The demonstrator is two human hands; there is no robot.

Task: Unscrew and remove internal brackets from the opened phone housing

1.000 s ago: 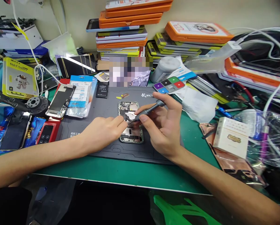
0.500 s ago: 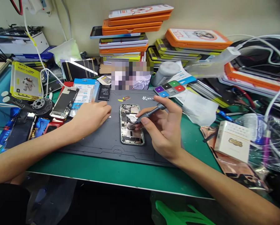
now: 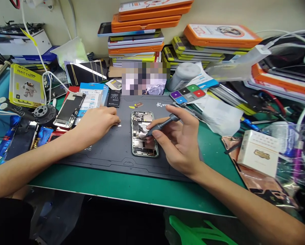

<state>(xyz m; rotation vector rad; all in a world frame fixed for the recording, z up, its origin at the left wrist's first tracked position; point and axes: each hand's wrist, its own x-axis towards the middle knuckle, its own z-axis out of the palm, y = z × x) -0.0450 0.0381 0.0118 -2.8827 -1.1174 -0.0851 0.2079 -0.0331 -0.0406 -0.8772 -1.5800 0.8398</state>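
My right hand (image 3: 183, 146) grips a dark grey screwdriver (image 3: 165, 124) slantwise, its thin end pointing down and left over an opened phone (image 3: 136, 131). The phone lies face up on a dark work mat (image 3: 111, 146), its inner boards and metal plates bare. Whether the driver's tip touches it I cannot tell. Left of the phone, my left hand (image 3: 97, 122) is closed low over the mat, fingertips pinched beside a tiny white piece (image 3: 119, 125). What those fingers hold, if anything, is hidden. Beyond the phone lies a small copper-coloured part (image 3: 139, 104).
A detached phone screen (image 3: 69, 109) and a black battery (image 3: 114, 98) lie on the left. Stacked orange cases (image 3: 144, 23) stand at the back. To the right are a white box (image 3: 259, 153), a crumpled white sheet (image 3: 218, 115) and a grey bottle (image 3: 184, 75).
The camera view has shifted slightly. My left fingertips have changed position a little near the tiny white piece. My right hand keeps the screwdriver over the phone.
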